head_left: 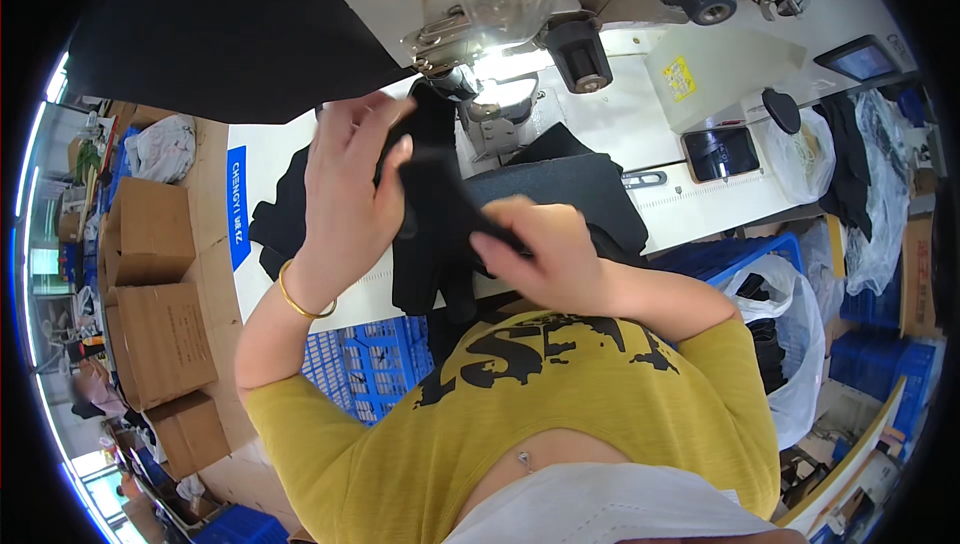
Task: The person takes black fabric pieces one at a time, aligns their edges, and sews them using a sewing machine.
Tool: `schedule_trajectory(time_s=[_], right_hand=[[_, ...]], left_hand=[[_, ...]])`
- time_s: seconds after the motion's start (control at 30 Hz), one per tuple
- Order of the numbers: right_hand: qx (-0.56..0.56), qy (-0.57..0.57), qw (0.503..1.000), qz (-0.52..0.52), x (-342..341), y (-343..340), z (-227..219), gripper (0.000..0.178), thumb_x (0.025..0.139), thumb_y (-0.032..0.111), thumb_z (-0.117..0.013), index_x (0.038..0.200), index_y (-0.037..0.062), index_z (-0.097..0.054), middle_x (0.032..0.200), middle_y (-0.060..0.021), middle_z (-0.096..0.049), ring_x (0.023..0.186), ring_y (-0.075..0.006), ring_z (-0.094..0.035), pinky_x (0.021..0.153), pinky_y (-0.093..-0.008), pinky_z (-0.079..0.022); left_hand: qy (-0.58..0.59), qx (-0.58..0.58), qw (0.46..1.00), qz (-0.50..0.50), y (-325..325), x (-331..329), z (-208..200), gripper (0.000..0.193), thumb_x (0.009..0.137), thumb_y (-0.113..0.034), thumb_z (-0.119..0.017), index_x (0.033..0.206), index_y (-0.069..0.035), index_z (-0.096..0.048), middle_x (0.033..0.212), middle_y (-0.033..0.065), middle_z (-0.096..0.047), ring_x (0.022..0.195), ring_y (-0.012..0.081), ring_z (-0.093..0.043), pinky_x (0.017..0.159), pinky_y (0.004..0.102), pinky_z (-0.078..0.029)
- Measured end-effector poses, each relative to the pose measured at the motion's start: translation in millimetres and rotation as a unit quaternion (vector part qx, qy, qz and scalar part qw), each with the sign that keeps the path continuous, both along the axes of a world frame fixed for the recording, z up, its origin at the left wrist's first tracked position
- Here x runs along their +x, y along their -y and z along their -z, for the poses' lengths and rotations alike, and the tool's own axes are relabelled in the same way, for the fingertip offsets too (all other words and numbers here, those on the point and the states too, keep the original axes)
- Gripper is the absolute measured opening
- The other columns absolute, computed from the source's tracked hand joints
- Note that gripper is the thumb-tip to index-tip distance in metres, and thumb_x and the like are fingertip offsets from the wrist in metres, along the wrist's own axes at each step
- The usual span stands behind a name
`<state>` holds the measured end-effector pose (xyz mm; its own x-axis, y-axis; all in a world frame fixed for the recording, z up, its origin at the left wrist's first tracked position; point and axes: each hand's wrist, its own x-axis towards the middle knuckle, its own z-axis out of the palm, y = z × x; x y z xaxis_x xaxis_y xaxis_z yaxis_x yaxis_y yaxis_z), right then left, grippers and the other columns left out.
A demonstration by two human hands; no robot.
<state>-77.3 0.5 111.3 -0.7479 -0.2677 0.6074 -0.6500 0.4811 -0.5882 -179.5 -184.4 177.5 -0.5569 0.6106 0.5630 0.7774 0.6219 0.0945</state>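
My right hand (545,249) pinches the near right end of a black fabric piece (440,199) between thumb and fingers. At the piece's other end is my left hand (350,179), with a gold bangle on its wrist. Its fingers are bent and slightly blurred, its thumb lies against the fabric, and dark cloth shows between thumb and fingers. Just beyond stands the sewing machine (500,104), its lamp lit over the needle area, which is partly hidden by parts and glare. More black cloth pieces (560,194) lie under and beside my hands.
Thread snips (643,179) and a phone (722,155) lie on the white table (700,209) to the right. A large black panel (230,34) overhangs the upper left. Below the table edge are a blue crate (365,364) and a white plastic bag (800,364). Cardboard boxes (160,344) stand left.
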Motion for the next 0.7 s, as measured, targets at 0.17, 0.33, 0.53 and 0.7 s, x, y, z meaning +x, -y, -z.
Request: schedule_trajectory(time_s=[0.17, 0.33, 0.53, 0.7], right_hand=[[-0.402, 0.430, 0.807, -0.046, -4, -11, -3, 0.016, 0.097, 0.012, -0.057, 0.104, -0.0025, -0.058, 0.070, -0.0049, -0.066, 0.052, -0.0117, -0.065, 0.044, -0.0222, -0.050], [-0.457, 0.439, 0.769, -0.083, -21, -17, -2, 0.016, 0.098, 0.012, -0.056, 0.104, -0.0030, -0.056, 0.077, -0.0079, -0.067, 0.055, -0.0161, -0.068, 0.044, -0.0216, -0.051], [-0.460, 0.441, 0.767, -0.081, -23, -18, -2, 0.017, 0.098, 0.012, -0.056, 0.106, -0.0028, -0.055, 0.077, -0.0042, -0.063, 0.056, -0.0159, -0.068, 0.045, -0.0208, -0.051], [-0.449, 0.435, 0.776, -0.088, -25, -19, 1, 0.018, 0.098, 0.013, -0.056, 0.107, -0.0029, -0.056, 0.086, -0.0107, -0.068, 0.054, -0.0169, -0.067, 0.046, -0.0218, -0.053]], left_hand=[[0.594, 0.173, 0.783, 0.070, -21, -25, -3, 0.024, 0.094, -0.016, -0.066, 0.107, 0.003, -0.063, 0.076, 0.0040, -0.065, 0.062, 0.0087, -0.061, 0.056, 0.0219, -0.049], [0.575, 0.230, 0.785, 0.019, -35, -42, 10, 0.020, 0.091, -0.016, -0.068, 0.101, 0.001, -0.064, 0.076, 0.0053, -0.064, 0.057, 0.0119, -0.061, 0.053, 0.0240, -0.050], [0.583, 0.226, 0.780, 0.013, -39, -44, 8, 0.019, 0.090, -0.015, -0.067, 0.100, 0.001, -0.066, 0.081, 0.0057, -0.065, 0.060, 0.0118, -0.061, 0.054, 0.0244, -0.051], [0.582, 0.196, 0.789, -0.007, -38, -47, 4, 0.020, 0.091, -0.016, -0.068, 0.102, 0.000, -0.067, 0.082, 0.0042, -0.067, 0.060, 0.0100, -0.060, 0.054, 0.0255, -0.050]])
